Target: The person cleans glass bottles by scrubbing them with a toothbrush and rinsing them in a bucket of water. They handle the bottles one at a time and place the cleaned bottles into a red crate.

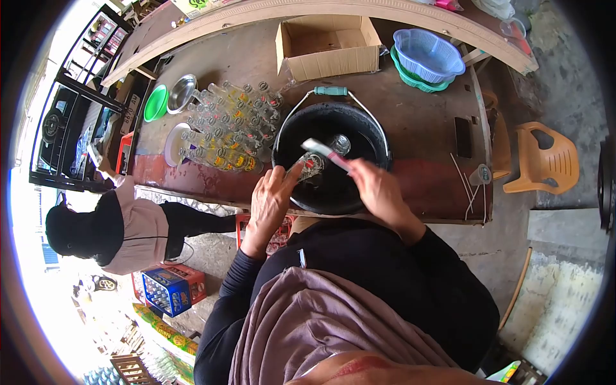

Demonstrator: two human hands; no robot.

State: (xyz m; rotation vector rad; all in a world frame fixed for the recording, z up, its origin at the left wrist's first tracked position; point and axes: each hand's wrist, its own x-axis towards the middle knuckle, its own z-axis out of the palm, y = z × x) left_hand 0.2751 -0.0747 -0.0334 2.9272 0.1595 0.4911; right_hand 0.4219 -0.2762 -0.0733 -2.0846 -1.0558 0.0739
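My left hand [274, 197] is closed around a clear glass bottle [312, 167] with a red mark, tilted over the black bucket [333, 204]. In my right hand [375, 190] is a brush [326, 153] with a whitish head and a pinkish handle, slightly blurred, its head overlapping the bottle in this view. Another piece of round, clear glassware [340, 145] shows inside the bucket, beyond the brush. The bucket's wire handle stands up at the far side, with a teal grip [330, 91].
Many glass bottles [234, 122] stand left of the bucket, beside bowls [183, 94]. An open cardboard box [333, 63] and plastic baskets [427, 56] sit behind. A phone [462, 136], sticks and a cup [480, 174] lie right. A person [138, 224] bends at left near crates [165, 290].
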